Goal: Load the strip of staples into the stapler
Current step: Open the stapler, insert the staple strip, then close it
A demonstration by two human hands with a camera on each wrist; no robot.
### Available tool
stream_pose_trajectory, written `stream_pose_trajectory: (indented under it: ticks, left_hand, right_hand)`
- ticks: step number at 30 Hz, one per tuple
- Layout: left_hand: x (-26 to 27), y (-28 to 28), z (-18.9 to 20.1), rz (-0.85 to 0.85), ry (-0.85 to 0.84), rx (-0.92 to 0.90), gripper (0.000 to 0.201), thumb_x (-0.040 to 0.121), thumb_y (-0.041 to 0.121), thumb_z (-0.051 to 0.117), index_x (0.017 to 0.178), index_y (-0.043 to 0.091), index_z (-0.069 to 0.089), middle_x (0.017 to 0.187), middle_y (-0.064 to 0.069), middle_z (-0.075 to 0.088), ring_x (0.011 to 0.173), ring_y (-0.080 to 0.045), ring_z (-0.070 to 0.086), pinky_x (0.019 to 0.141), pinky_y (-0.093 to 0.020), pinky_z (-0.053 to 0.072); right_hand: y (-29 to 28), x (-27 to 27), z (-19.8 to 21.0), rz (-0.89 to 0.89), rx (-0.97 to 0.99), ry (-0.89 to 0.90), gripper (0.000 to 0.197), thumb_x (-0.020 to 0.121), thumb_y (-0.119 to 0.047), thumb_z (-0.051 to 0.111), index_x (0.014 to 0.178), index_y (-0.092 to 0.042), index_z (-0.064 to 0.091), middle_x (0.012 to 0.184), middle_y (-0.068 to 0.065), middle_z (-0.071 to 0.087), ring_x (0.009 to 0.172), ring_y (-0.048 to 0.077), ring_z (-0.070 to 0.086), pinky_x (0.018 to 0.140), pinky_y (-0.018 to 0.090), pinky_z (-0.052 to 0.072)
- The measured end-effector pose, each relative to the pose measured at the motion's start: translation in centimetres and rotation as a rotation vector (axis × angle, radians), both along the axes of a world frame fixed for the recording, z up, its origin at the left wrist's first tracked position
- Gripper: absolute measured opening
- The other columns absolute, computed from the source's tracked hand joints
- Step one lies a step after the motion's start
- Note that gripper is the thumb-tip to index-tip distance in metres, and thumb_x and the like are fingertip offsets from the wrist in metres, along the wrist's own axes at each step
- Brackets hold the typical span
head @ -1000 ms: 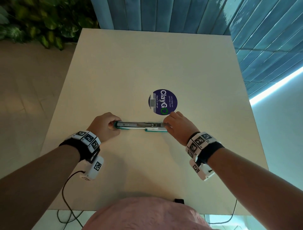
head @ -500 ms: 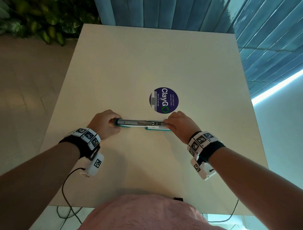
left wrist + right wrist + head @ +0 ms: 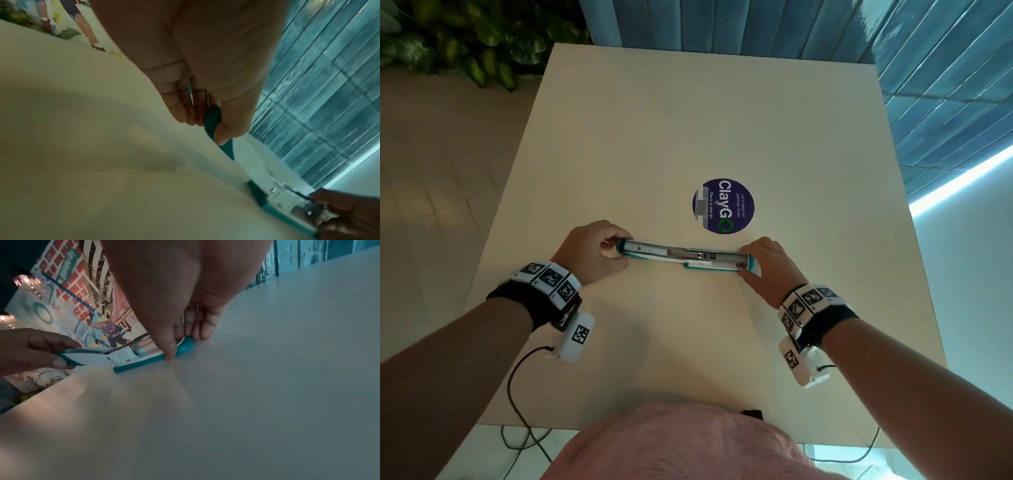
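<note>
A teal and white stapler (image 3: 685, 255) lies swung fully open on the white table (image 3: 688, 113), with its metal channel facing up. My left hand (image 3: 616, 251) grips the teal cover end (image 3: 213, 120) on the left, fingers and thumb curled round it. My right hand (image 3: 748, 265) pinches the other end, the teal base tip (image 3: 185, 345), and holds it down on the table. In the right wrist view the white cover (image 3: 92, 356) lies almost flat. I cannot make out a separate staple strip in the channel.
A round purple ClayGo sticker (image 3: 723, 205) is on the table just beyond the stapler. Black cables (image 3: 517, 394) hang over the near edge. Green plants (image 3: 465, 41) stand past the far left corner, and a blue panelled wall (image 3: 756, 24) runs behind.
My right hand has slid a little to the right along the stapler, so more of the metal channel and the right end show. The left hand keeps its grip.
</note>
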State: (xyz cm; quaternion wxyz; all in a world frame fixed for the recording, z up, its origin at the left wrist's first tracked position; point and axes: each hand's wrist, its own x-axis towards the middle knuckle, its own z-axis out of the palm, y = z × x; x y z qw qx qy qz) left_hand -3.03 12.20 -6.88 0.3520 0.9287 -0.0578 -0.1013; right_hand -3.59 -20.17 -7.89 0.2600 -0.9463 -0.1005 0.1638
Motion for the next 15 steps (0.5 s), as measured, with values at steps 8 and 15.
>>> stream_pose_trajectory:
  ticks: [8,15]
  left_hand:
    - [0.9,-5.9,4.4,-0.112,-0.143,-0.222,0.031,0.069,0.012,0.074,0.098,0.02,0.065,0.095,0.002,0.069,0.089,-0.011,0.066,0.087,-0.021,0.053]
    - [2.1,-13.0,1.8,-0.376,-0.166,-0.083,0.038,0.074,0.026,0.071,0.111,0.017,0.063,0.102,-0.003,0.066,0.094,-0.014,0.058,0.086,-0.03,0.049]
  right_hand:
    - [0.1,0.7,-0.3,-0.016,0.045,0.026,0.028,0.081,-0.015,0.064,0.108,-0.011,0.055,0.11,0.01,0.053,0.102,0.025,0.049,0.091,0.036,0.044]
    - [-0.1,0.8,-0.4,-0.014,0.038,0.026,0.032,0.079,-0.017,0.066,0.108,-0.011,0.054,0.109,0.01,0.053,0.101,0.024,0.049,0.087,0.032,0.043]
